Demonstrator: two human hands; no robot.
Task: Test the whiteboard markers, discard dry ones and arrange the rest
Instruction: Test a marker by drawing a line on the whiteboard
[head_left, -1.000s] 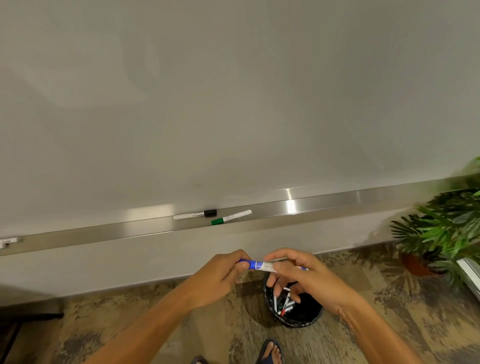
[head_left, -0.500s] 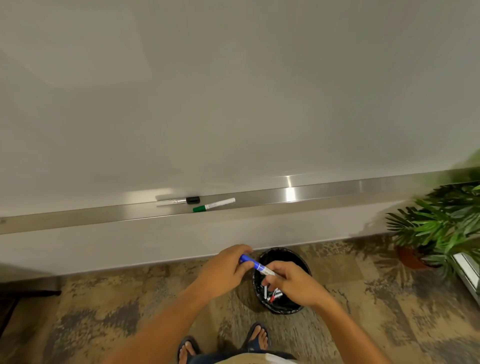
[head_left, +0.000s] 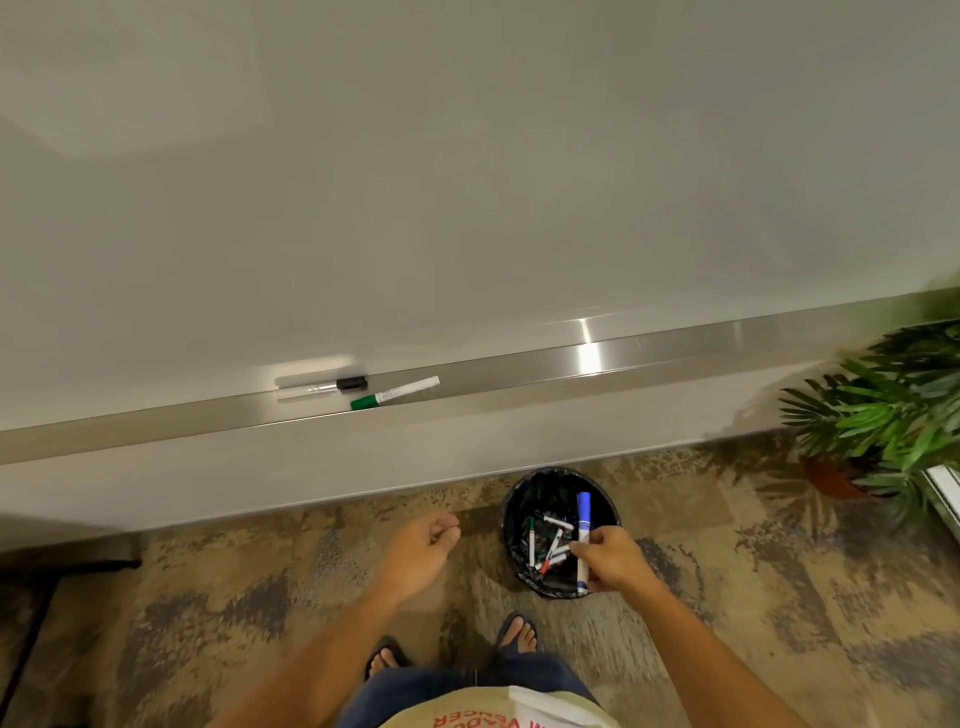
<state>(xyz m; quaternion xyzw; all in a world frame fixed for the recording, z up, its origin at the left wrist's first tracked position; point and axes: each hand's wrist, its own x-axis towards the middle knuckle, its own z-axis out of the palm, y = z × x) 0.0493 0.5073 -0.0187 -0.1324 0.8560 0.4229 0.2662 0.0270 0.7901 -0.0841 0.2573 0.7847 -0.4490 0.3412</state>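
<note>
My right hand (head_left: 613, 564) grips a blue-capped whiteboard marker (head_left: 584, 512) and holds it upright over the black waste bin (head_left: 511, 499), cap end pointing away from me. Several discarded markers (head_left: 545, 545) lie in the bin. Left of the bin, my left hand (head_left: 421, 551) hangs loosely curled with nothing in it. Further up, a black-capped marker (head_left: 322, 387) and a green-capped marker (head_left: 395, 393) lie on the metal tray (head_left: 675, 353) under the whiteboard (head_left: 467, 182).
A potted green plant (head_left: 883, 421) stands on the floor at the right. My feet in sandals (head_left: 514, 636) are just behind the bin on the patterned carpet. A dark object lies along the floor at the far left (head_left: 67, 564).
My left hand has let go of the blue marker and drawn back to the left. My right hand has carried the marker down over the bin. The view has tilted downward.
</note>
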